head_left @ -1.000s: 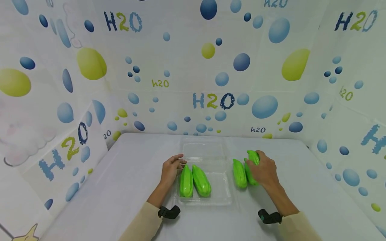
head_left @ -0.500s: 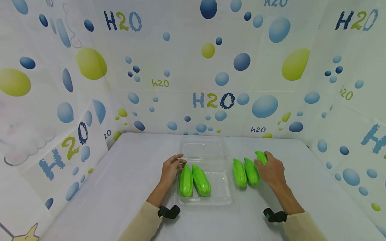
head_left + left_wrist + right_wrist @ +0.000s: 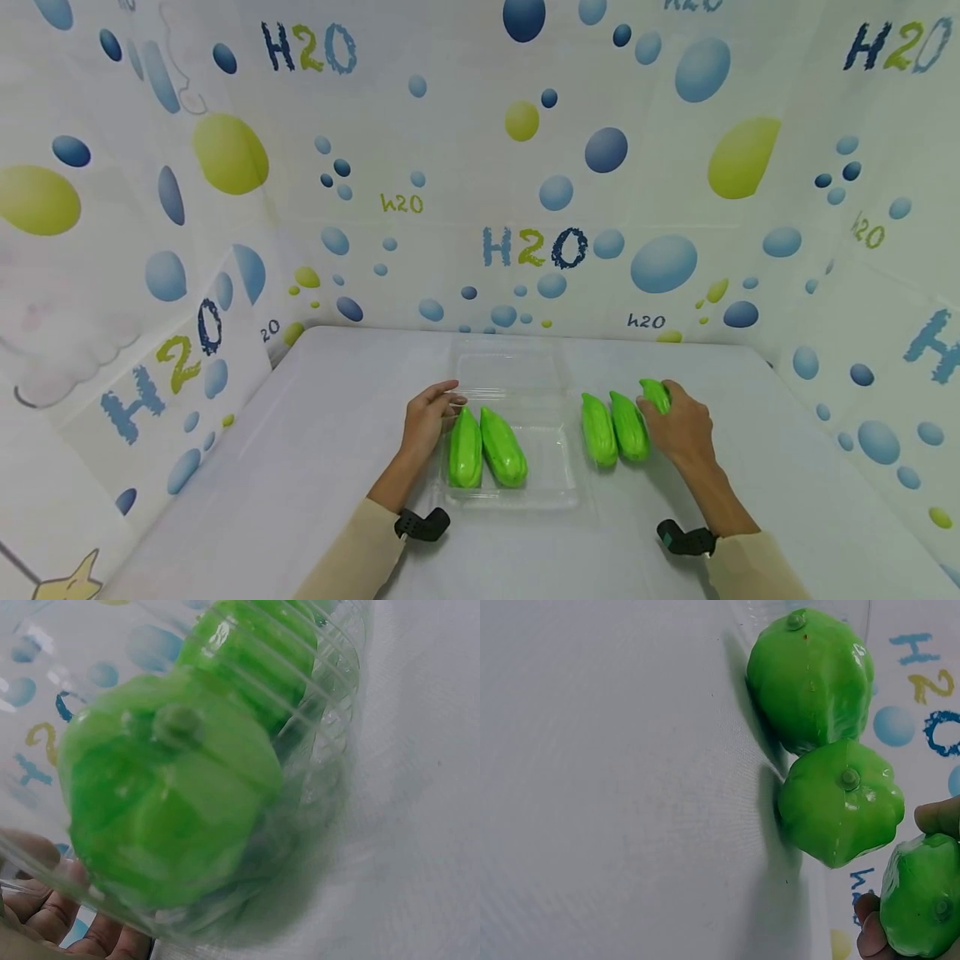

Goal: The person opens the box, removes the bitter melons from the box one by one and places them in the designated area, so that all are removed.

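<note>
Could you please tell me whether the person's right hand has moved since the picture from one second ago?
Yes: in the head view, the right hand, holding an elongated glossy green vegetable, has moved rightward, farther from the clear rectangular plastic container.

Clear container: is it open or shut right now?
Open. The clear container has its lid folded back on the far side, with two green vegetables uncovered inside.

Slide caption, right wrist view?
Right hand grips a glossy green oblong vegetable; two matching vegetables rest on a white tabletop.
</note>
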Motion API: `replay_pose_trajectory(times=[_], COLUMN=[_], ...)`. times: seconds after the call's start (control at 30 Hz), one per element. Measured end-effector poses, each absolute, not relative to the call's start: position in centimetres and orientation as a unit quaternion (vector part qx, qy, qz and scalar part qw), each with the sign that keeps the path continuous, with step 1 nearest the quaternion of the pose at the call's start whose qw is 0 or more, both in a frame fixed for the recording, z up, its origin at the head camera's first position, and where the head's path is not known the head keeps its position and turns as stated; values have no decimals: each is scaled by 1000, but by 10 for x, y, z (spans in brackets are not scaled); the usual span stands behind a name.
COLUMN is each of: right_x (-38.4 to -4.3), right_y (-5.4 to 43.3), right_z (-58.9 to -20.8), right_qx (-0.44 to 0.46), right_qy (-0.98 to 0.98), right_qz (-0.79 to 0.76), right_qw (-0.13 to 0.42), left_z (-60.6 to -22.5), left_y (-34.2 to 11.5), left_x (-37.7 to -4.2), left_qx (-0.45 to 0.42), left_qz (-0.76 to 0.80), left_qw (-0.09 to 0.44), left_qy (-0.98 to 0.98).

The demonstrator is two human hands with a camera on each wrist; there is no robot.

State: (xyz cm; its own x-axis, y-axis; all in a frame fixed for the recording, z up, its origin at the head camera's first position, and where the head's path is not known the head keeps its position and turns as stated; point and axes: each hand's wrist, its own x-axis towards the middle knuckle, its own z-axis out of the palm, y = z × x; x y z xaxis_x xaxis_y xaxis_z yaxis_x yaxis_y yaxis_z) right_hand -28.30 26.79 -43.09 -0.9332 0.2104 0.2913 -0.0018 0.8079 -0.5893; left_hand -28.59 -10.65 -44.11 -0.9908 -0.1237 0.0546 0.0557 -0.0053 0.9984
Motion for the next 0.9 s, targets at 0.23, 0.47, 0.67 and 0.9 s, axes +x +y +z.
replay_pose_trajectory(times=[0.23,0.47,0.67,0.9], right_x=[-281,-285,-287,-288], right_y=[271,273,273,276], right_z=[-432,-434,-439,-443], right_qx=[-56,-57,-70,-85], right_qy=[-930,-924,-925,-925], right_qz=[310,320,326,333], right_qw=[187,199,181,164], left_z=[-453,-455,-440,-458], left_y=[-106,-109,-109,-107], left_x=[-292,-295,-287,-296], left_qx=[28,25,29,25], left_qz=[-714,-713,-713,-713], left_qw=[76,79,61,79], left_qy=[-696,-697,-698,-696])
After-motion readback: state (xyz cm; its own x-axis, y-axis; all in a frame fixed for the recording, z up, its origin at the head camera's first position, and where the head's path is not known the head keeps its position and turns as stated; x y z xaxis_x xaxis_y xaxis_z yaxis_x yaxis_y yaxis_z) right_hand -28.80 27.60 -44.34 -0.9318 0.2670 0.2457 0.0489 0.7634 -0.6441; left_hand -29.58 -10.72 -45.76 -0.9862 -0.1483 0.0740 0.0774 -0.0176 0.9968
